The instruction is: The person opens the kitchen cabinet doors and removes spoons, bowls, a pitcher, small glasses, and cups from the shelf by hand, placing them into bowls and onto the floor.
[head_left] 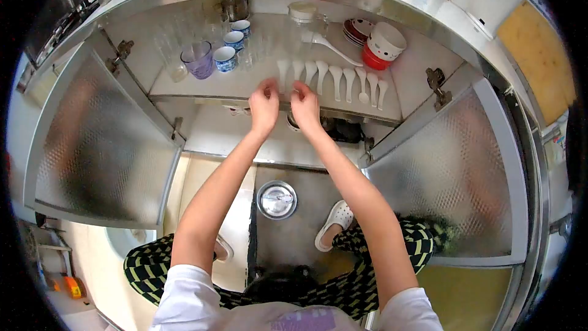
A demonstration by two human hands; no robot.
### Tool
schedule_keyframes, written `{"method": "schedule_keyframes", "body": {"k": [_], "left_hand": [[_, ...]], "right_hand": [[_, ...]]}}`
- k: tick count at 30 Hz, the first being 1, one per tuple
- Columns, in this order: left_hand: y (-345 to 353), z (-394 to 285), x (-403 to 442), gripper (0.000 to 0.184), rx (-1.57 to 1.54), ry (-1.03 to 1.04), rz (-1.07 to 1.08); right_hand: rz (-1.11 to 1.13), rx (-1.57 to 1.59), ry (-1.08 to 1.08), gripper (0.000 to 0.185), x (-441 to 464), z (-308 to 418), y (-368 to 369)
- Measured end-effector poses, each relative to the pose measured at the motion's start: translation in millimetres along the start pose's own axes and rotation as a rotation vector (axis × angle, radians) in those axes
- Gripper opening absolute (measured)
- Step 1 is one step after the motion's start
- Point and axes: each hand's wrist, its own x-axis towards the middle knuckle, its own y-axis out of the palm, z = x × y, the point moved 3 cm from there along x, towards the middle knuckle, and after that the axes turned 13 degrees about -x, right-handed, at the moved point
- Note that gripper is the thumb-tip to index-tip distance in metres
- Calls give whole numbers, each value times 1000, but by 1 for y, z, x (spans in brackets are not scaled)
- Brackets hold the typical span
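White spoons (335, 81) stand side by side in a row along the front of the upper cabinet shelf (214, 87). At the left end of that row is my left hand (265, 105), its fingers drawn together by the handle of the leftmost spoon (283, 73). My right hand (304, 104) is just to the right, fingers pinched at the lower end of a neighbouring spoon (297, 70). Whether either hand grips a spoon is too small to tell. Behind the row lies a large white ladle (331, 47).
Blue-and-white cups (225, 59), a purple glass (197, 60) and clear glasses stand left on the shelf. Stacked bowls (386, 45) are at right. Frosted doors hang open on both sides. A round metal dish (277, 200) sits on the floor below.
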Motion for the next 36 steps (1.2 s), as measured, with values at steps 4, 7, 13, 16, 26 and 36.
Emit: {"method": "schedule_keyframes", "body": {"k": [4, 7, 13, 16, 26, 36], "left_hand": [[8, 35, 29, 20, -37, 99, -50], [12, 48, 42, 24, 40, -198, 107], [14, 44, 43, 24, -56, -329, 188], [14, 48, 42, 24, -70, -340, 145], [0, 9, 3, 19, -385, -362, 1], [-36, 4, -121, 19, -277, -261, -16]], "right_hand": [[-95, 16, -53, 32, 28, -17, 27], [-105, -216, -89, 32, 31, 0, 25], [98, -231, 83, 27, 33, 0, 35], [-79, -40, 3, 26, 25, 1, 37], [-84, 368, 127, 23, -17, 17, 22], [-43, 459, 192, 23, -131, -12, 21]]}}
